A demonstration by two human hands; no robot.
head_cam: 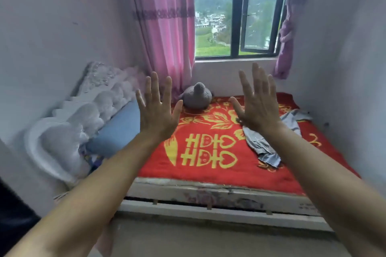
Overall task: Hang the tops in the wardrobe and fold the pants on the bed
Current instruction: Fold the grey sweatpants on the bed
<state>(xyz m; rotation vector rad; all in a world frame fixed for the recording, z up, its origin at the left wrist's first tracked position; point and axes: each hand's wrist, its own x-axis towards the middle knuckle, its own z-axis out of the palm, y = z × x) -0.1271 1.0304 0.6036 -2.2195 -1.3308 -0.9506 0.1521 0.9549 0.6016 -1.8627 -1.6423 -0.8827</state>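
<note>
A bed [208, 192] with a red blanket bearing yellow characters fills the middle of the head view. On its right half lies a crumpled grey-blue garment [263, 148]; whether it is a top or pants I cannot tell. My left hand [156, 108] is raised above the bed's left half, fingers spread, holding nothing. My right hand [258, 102] is raised beside it, fingers apart and empty, partly hiding the garment's upper end. No wardrobe is in view.
A grey plush toy [196, 96] sits at the far edge under the window [240, 10]. A blue pillow [117, 129] leans on the white tufted headboard [87, 110] at left. Pink curtains [165, 27] hang beside the window. Walls close in on both sides.
</note>
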